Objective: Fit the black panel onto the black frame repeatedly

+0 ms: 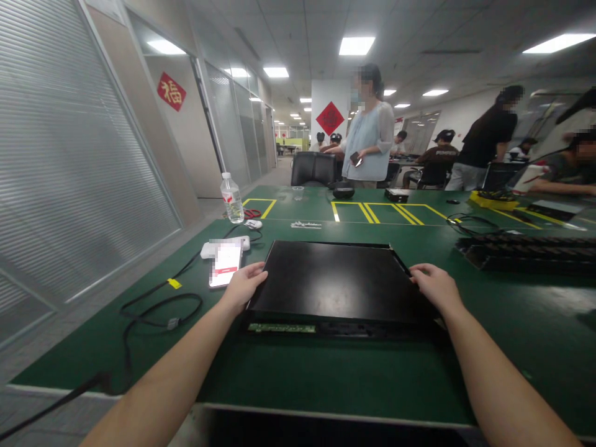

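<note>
The black panel (335, 279) I hold looks smooth, with a soft gloss. My green counter (326, 379) is smooth and faintly shiny; the bottle (232, 200) looks like clear plastic, and the office chair (311, 169) like black leather with a sheen.

Flat black rectangular panel (333, 279), faintly glossy; broad face up; over the green tabletop (344, 375)
</note>
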Motion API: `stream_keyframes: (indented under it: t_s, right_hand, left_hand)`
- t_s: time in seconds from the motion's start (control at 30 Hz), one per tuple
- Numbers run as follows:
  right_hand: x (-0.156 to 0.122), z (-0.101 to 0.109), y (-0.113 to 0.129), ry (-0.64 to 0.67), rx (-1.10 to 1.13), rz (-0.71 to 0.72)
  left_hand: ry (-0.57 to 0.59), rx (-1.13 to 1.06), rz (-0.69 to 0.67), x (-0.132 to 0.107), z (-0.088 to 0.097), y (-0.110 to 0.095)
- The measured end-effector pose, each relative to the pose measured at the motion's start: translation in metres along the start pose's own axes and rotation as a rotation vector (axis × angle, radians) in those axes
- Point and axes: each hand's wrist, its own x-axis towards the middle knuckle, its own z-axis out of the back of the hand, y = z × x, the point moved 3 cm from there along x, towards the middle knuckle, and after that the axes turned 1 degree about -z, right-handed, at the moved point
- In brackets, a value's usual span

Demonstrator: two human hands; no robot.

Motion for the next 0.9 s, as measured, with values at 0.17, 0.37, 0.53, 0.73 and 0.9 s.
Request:
stream_keyframes:
  t_s: [0.17,0.37,0.53,0.73,0.9]
  right_hand:
    - [-0.0005,-0.0013,0.0008,-0.016,-0.02,0.026]
    - [-0.0013,-0.003,0.0012,-0.03,-0.038,0.042]
    - [-0.0006,-0.0031,0.0009,-0.025,-0.063,0.053]
    - [-0.0018,-0.0026,0.0018,-0.027,-0.094,0.065]
    - [-0.0021,-0.0021,0.0018,-0.037,-0.092,0.065]
  left_hand:
    - [0.006,-0.017,0.01,0.0014,-0.0005,0.0016]
    - [-0.003,-0.038,0.045,0.0045,0.0022,0.0033]
    - [0.021,-0.084,0.087,0.0052,0.0021,0.0034]
    - [0.026,-0.072,0.031,0.005,0.0022,0.0044]
    - [0.009,-0.049,0.012,0.0044,0.001,0.0039]
